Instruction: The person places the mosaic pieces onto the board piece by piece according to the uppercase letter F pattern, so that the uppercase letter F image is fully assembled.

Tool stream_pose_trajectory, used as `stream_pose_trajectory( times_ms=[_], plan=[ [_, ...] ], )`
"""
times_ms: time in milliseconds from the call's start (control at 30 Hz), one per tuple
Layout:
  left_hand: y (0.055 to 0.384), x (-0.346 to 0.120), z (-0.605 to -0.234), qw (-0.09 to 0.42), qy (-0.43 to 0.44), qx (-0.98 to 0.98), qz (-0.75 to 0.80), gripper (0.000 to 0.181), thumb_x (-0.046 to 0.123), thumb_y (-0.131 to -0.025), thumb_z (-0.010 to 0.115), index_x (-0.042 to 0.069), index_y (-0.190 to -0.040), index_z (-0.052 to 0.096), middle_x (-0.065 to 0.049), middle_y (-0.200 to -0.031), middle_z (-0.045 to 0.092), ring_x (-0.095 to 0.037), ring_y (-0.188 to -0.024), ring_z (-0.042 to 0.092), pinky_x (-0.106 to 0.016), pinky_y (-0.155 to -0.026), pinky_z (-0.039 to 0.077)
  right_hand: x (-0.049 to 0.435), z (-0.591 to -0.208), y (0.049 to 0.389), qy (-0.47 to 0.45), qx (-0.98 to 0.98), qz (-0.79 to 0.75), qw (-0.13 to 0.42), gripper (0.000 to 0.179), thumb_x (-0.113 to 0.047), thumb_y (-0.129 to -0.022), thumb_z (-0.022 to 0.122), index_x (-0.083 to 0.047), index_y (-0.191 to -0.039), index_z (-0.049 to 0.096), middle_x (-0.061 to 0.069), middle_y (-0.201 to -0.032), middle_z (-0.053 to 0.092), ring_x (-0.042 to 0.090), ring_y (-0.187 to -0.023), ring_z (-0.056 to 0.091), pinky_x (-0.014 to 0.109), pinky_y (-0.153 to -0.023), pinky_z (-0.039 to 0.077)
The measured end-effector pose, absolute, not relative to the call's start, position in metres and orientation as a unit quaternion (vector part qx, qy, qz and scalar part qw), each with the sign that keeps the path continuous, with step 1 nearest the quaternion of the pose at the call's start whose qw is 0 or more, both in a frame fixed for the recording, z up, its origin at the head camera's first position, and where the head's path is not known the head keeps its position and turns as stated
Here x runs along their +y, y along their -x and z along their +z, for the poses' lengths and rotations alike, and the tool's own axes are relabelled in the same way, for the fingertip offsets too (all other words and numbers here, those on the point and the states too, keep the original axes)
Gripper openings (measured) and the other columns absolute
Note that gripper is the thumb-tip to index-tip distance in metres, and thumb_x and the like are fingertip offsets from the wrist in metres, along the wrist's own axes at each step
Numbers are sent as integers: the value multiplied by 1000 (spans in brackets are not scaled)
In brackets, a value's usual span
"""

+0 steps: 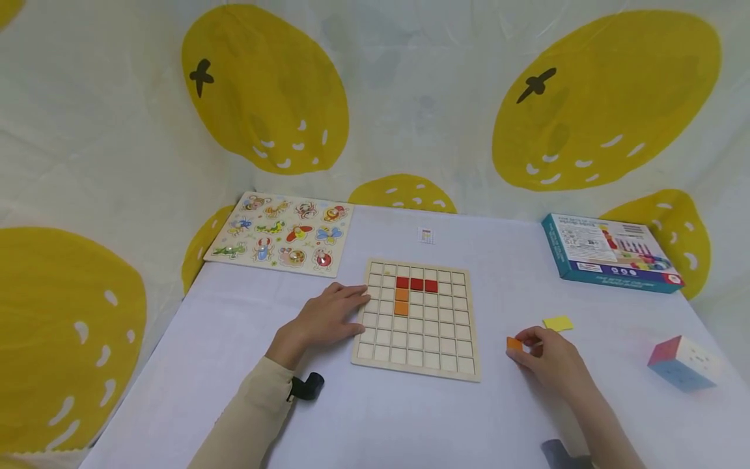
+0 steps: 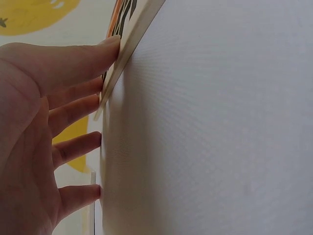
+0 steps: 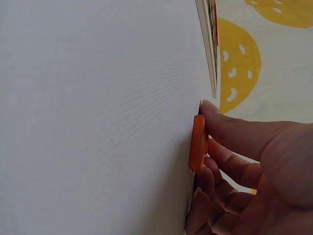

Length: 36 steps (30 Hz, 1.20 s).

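Observation:
A square wooden grid board (image 1: 416, 319) lies mid-table. Three red tiles (image 1: 416, 284) sit in a row on it, and two orange tiles (image 1: 401, 301) run down below the leftmost red one. My left hand (image 1: 334, 316) rests at the board's left edge with its fingers spread. In the left wrist view the thumb touches the board's edge (image 2: 134, 41). Right of the board, my right hand (image 1: 547, 358) pinches an orange square tile (image 3: 197, 144) between thumb and fingers, low at the tablecloth. Just beyond that hand lies a yellow piece (image 1: 558, 323).
An insect puzzle board (image 1: 281, 234) lies at the back left. A boxed toy set (image 1: 612, 254) is at the back right, and a puzzle cube (image 1: 685, 363) stands at the far right. Behind the board lies a small printed card (image 1: 426, 236). A lemon-patterned curtain (image 1: 422, 98) hangs behind the table.

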<state>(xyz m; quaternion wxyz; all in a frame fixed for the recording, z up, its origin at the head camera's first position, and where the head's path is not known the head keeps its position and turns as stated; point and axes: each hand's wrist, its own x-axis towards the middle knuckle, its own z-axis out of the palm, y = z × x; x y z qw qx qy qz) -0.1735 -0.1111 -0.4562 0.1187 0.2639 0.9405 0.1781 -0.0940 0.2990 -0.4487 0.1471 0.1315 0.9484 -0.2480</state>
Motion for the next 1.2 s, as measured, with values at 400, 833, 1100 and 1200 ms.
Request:
stream_pose_trajectory(
  times_ms=[400, 833, 1100, 1200],
  plan=[
    [173, -111, -457, 116, -263, 941, 179, 62, 39, -92, 73, 21, -148, 55, 5, -162, 44, -22, -139, 46, -49, -100, 53, 303, -449, 94, -135, 945, -262, 144, 58, -42, -91, 76, 1, -127, 62, 22, -113, 69, 26, -95, 60, 27, -76, 53],
    [173, -111, -457, 118, -260, 942, 174, 62, 40, -92, 73, 21, -148, 55, 5, -163, 43, -22, -140, 45, -49, -102, 53, 299, -435, 94, -144, 938, -302, 84, 47, -37, -92, 76, -7, -128, 68, 23, -128, 68, 31, -103, 68, 15, -64, 53],
    [173, -110, -459, 119, -257, 944, 170, 63, 40, -91, 73, 22, -148, 55, 6, -163, 44, -22, -140, 45, -48, -102, 53, 287, -433, 95, -112, 940, -314, 65, 34, -23, -90, 78, -9, -122, 75, 19, -130, 69, 34, -111, 67, 9, -69, 52],
    [173, -109, -459, 119, -256, 944, 170, 63, 40, -91, 73, 22, -149, 55, 7, -163, 43, -22, -140, 45, -48, -102, 53, 285, -433, 96, -105, 940, -318, 63, 33, -20, -90, 79, -8, -120, 76, 19, -129, 69, 35, -113, 66, 7, -69, 51]
  ],
)
